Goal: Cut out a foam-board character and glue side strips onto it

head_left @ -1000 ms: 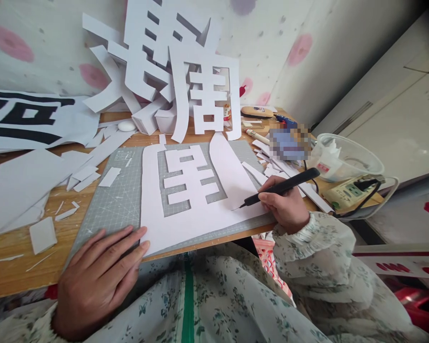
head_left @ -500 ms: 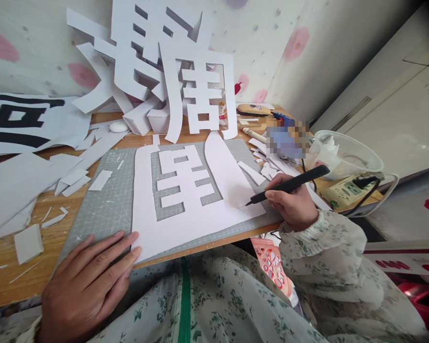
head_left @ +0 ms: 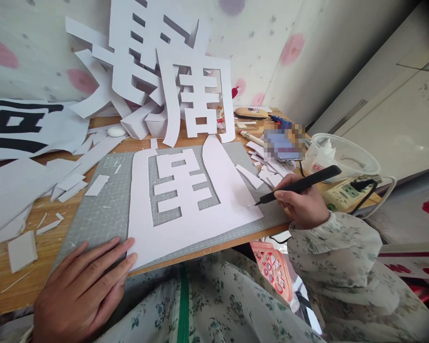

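A white board cut-out (head_left: 139,200) shaped like a character lies on the grey cutting mat (head_left: 100,214), with openings cut through it. My left hand (head_left: 89,281) rests flat with its fingers stretched out, fingertips on the board's near left corner. Between the fingers of my right hand (head_left: 305,202) is a black pen-style craft knife (head_left: 300,185). Its thin tip points left over the right part of the board; whether it touches the surface I cannot tell.
White cut-out characters (head_left: 196,95) lean against the wall behind. Board scraps (head_left: 67,178) lie left and right of the mat. A printed character sheet (head_left: 28,126) lies at the far left. On the right stand a clear plastic bowl (head_left: 361,166) and a power strip (head_left: 346,194) with cables.
My right hand and the craft knife have moved a little to the right, near the board's right edge. The left hand stays on the near left corner. The view has shifted slightly.
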Available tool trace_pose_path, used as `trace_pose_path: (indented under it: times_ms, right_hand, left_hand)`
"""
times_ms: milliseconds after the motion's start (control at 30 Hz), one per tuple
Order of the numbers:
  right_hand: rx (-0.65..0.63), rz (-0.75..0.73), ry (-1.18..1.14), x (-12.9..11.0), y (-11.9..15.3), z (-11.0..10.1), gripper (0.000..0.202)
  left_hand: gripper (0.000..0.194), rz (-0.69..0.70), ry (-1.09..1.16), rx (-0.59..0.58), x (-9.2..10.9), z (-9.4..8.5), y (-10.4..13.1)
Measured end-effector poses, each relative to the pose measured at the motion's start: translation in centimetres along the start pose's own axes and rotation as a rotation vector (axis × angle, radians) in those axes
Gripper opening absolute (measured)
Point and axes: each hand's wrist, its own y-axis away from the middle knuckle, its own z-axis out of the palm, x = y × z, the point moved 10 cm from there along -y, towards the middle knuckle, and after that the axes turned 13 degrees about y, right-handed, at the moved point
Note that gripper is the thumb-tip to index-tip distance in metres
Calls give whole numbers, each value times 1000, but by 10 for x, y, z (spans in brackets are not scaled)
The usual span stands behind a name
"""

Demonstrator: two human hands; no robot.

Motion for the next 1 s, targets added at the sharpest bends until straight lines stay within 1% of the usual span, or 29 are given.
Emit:
trace_pose_path:
  times_ms: [133,267,333,400,467,500,567,600,667,733,767,833,900,967,1000]
  right_hand:
    - [25,-35,36,-4,-1,-10,21]
    - [41,-61,64,-4,-1,-16,23]
    - [36,-65,79,-4,-1,-17,23]
    - [46,-65,91,-7,1,-21,22]
    - [101,-59,101,-13,3,-32,21]
    - [138,-58,99,-17,5,-38,20]
    - [205,-59,43,-28,11,-50,18]
    - [224,-62,-14,-33,15,-53,18]
    - [241,-72,-129,-42,25,-47,19]
    - [247,-66,-202,-45,35,-27,17]
    - [237,-56,-213,-45,41,-11,15]
    - [182,-19,-235,-42,52,31,12]
    - [93,26,-274,-40,64,80,12]
    - [24,26,-306,-43,75,123,15]
    - [-1,19,-306,-45,80,140,17]
  left_hand:
    - [43,-42,30,31,-5,-1,0]
    - [42,-43,63,44,0,-2,-3]
    - [40,-119,99,69,-2,-4,-5]
    - [39,-234,150,98,-6,-6,-5]
    - [38,-313,191,120,-7,-6,-4]
    - [37,-324,204,129,-6,-6,-5]
    - [35,-337,219,149,-4,-8,-6]
    - [35,-340,217,161,-3,-10,-8]
    - [36,-336,200,185,0,-14,-11]
    - [38,-323,180,194,5,-18,-15]
    - [38,-317,178,196,7,-20,-17]
    - [38,-321,186,191,10,-21,-19]
    - [38,-329,202,183,12,-20,-19]
    - [37,-329,206,180,13,-18,-18]
    - [37,-325,206,178,14,-17,-17]
